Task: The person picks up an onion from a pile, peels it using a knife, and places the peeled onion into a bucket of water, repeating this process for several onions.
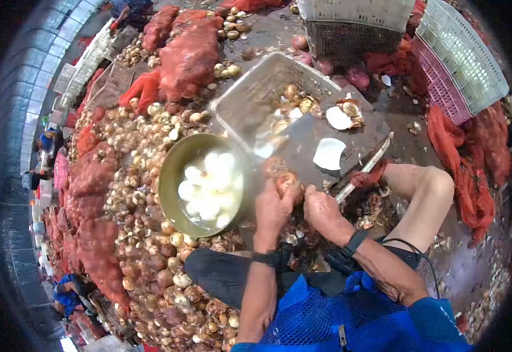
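Note:
My left hand (272, 214) is closed around a brown-skinned onion (282, 174), which is blurred. Close beside it, my right hand (321, 216) has its fingers curled in, and whatever they may hold is hidden. A pale narrow strip (376, 154) with red netting (368, 176) wound round it slants up from near my right hand. To the left of my hands stands an olive-green bowl (163, 190) with several peeled white onions (212, 185) in liquid. Just beyond my hands lie a curved white piece (329, 154) and an onion with a white cut face (339, 118).
A grey crate (244, 97) with some onions and peelings in it stands ahead. Unpeeled onions (150, 234) heap up on the left, beside red mesh sacks (188, 58). Stacked crates (461, 56) are at the upper right. Other people (68, 296) sit far left.

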A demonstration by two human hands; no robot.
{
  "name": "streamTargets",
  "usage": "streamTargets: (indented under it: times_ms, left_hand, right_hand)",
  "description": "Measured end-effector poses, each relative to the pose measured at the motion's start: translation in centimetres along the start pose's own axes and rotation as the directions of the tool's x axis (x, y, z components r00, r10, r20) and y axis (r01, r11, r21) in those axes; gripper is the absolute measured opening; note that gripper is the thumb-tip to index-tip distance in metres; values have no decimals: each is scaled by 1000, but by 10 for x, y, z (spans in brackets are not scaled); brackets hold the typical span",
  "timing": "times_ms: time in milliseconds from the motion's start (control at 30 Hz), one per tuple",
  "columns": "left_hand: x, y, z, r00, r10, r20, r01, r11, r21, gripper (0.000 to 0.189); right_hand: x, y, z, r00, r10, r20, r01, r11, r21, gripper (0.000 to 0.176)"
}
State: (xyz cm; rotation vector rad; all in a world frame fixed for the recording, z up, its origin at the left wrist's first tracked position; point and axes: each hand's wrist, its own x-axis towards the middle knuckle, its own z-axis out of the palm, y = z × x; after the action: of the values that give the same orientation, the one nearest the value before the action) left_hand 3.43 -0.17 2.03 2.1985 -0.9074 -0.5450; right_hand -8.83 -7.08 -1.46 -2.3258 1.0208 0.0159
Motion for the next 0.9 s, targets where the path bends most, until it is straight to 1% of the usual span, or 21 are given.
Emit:
streamTargets:
  times_ms: [33,133,200,233,300,333,367,433,467,500,567,600,633,667,700,733,767,833,867,900]
  left_hand:
    - [-3,-1,2,1000,21,2,-21,999,42,53]
    - [-9,-10,4,998,42,-51,-40,998,49,56]
    - [-9,-27,4,998,67,-17,-68,997,-39,61]
    - [-16,-34,4,998,65,-15,-66,997,-36,61]
    - [-20,-39,-2,997,72,-16,-73,994,-79,61]
    - [-23,-43,-2,999,28,17,-26,992,-121,61]
    - [-25,-36,-7,999,31,17,-28,992,-127,61]
    - [-31,-20,-18,995,-61,79,71,989,-130,60]
    - [-29,-18,-18,996,-74,59,78,994,-78,57]
    - [-31,-16,-18,995,-81,61,86,993,-79,57]
    - [-33,-9,-19,982,-155,106,160,986,-42,59]
    - [-33,-12,-18,982,-159,107,164,985,-46,59]
    - [-34,-16,-14,995,-28,95,34,998,-57,58]
    - [-35,-17,-12,991,105,83,-99,993,-69,58]
    - [-37,-17,-10,991,103,86,-96,992,-78,58]
    - [-40,-18,-10,987,146,65,-144,989,-32,58]
    - [-43,-16,-11,981,190,43,-191,981,17,59]
    - [-45,-12,-11,982,176,62,-177,984,7,60]
    - [-46,-14,-9,978,204,40,-203,979,-19,60]
    - [-48,-16,-6,973,230,14,-229,972,-44,59]
  right_hand:
    - [-4,1,-1,1000,-4,-2,4,1000,5,8]
    - [-21,12,1,1000,-7,0,7,1000,24,10]
    - [-29,19,6,998,42,46,-42,999,2,12]
    - [-32,20,9,998,43,48,-43,999,6,12]
    - [-29,19,5,998,39,54,-43,996,79,15]
    - [-27,16,3,990,100,97,-103,994,36,16]
    - [-27,19,5,990,102,94,-105,994,31,16]
    - [-26,26,14,994,69,88,-75,995,65,19]
    - [-28,27,11,995,13,100,-24,994,103,20]
    - [-30,27,8,994,14,108,-25,994,102,20]
    - [-33,24,2,998,9,67,-20,987,158,23]
    - [-38,23,-3,999,-35,41,25,975,219,26]
    - [-40,20,-8,998,-32,45,22,976,215,26]
    - [-43,17,-12,998,-58,-3,57,976,209,26]
    - [-45,15,-15,995,-83,-49,91,976,199,26]
    - [-47,15,-18,994,-97,-55,108,964,244,24]
    - [-48,16,-19,994,-96,-50,106,965,238,24]
    - [-50,18,-19,980,-186,-75,200,939,279,23]
    - [-50,21,-16,970,-219,-102,239,929,283,23]
    - [-50,24,-15,970,-221,-101,240,930,279,23]
